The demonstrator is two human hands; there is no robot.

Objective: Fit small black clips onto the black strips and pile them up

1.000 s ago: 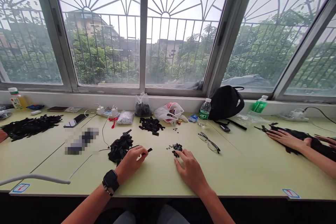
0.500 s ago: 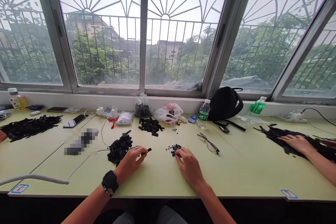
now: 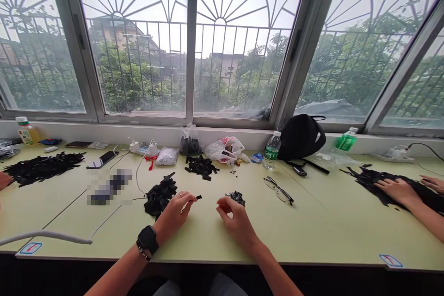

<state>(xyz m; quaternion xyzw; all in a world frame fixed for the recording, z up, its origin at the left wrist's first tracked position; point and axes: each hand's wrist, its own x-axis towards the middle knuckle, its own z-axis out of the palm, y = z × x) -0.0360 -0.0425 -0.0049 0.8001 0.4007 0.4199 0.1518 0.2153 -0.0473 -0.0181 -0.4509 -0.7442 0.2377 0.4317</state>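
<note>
My left hand (image 3: 174,211) pinches a short black strip (image 3: 199,197) between its fingertips, just right of a heap of black strips (image 3: 160,196) on the pale green table. My right hand (image 3: 236,222) is curled, with its fingers drawn together just below a small pile of tiny dark pieces (image 3: 236,198). Anything inside those fingers is hidden. A smartwatch (image 3: 147,239) is on my left wrist.
A co-worker's hands (image 3: 398,190) rest on black strips at the right, and another person's hand (image 3: 3,180) shows at the far left. Eyeglasses (image 3: 278,190), a water bottle (image 3: 271,151), a black bag (image 3: 301,136), plastic bags (image 3: 222,150) and a phone (image 3: 101,160) lie beyond.
My right hand has drawn back from the small pile, toward me and left, and its fingers have curled. My left hand has barely moved.
</note>
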